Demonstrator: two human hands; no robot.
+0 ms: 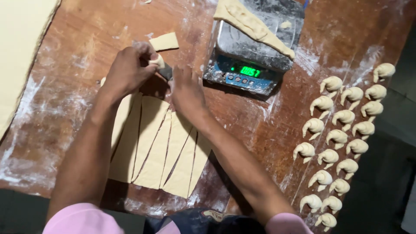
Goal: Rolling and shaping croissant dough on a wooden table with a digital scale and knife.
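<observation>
Left hand (128, 69) pinches a small dough piece (157, 61) at the far end of the cut dough strips (158, 145). Right hand (186, 89) lies flat & open just beside it, w/ a dark blade (167, 72) between them. Strips' long axis runs from the hands back toward the person.

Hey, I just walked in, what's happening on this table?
A person is working dough on a floured wooden table. The left hand pinches a small piece of dough while the right hand rests beside it, both at the top of a row of cut dough triangles. Behind sits a digital scale with a long strip of dough on it. To the right, rolled crescent pieces lie in rows.
</observation>
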